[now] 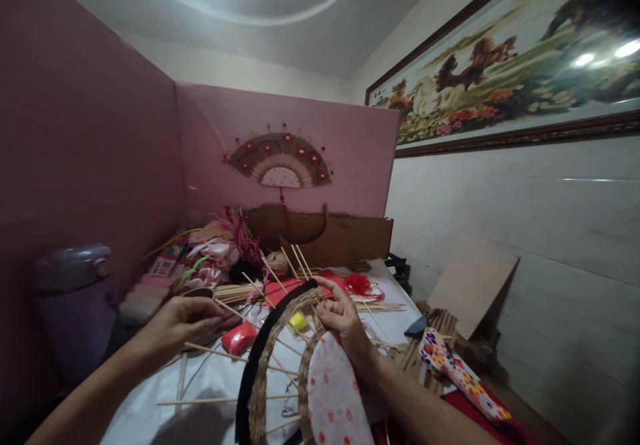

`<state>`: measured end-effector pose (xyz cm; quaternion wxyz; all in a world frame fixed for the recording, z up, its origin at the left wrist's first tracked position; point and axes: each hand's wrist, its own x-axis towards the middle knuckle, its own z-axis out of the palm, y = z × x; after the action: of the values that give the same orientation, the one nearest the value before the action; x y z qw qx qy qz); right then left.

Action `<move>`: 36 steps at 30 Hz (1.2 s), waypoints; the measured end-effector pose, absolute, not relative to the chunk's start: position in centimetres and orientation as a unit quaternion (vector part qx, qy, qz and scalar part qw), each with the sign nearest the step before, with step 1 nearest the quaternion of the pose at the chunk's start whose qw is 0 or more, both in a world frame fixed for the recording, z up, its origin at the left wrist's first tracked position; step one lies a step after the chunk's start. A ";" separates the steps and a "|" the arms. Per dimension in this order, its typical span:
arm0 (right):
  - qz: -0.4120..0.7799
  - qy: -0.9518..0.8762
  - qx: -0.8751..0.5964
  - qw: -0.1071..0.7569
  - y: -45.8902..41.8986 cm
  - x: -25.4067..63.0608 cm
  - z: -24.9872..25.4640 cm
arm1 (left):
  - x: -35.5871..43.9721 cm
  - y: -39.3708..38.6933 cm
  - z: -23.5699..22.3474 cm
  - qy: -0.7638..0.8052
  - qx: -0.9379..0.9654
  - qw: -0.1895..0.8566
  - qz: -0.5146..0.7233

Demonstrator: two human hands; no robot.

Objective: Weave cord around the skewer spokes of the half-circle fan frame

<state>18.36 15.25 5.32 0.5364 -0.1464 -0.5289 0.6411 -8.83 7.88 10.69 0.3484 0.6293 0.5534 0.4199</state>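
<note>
Right grip [345, 319] holds the fan [336, 388] at one o'clock; left grip [187, 319], at ten, pinches a stick [231, 309].

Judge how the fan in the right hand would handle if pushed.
The fan is probably light, its thin sticks spanning open gaps. Those jutting unsupported past the black band could bend or snap.

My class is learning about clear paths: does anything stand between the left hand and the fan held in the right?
Nothing visible blocks it: the left hand is at the tip of a stick jutting from the fan. The red packet appears to lie below, on the table.
</note>
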 end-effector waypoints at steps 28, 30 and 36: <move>0.633 -0.541 -0.171 0.527 15.5 18.5 5.3 | -10.6 7.0 11.4 0.565 0.656 0.348 0.361; 0.634 -0.541 -0.168 0.527 15.6 18.5 5.2 | -10.4 7.0 11.2 0.564 0.652 0.351 0.367; 0.627 -0.545 -0.170 0.530 15.5 18.5 5.3 | -9.1 6.6 11.3 0.566 0.647 0.365 0.358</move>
<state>18.50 15.51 5.31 0.5303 -0.1702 -0.5446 0.6271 -9.13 6.64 11.28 0.3649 0.6467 0.5662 0.3578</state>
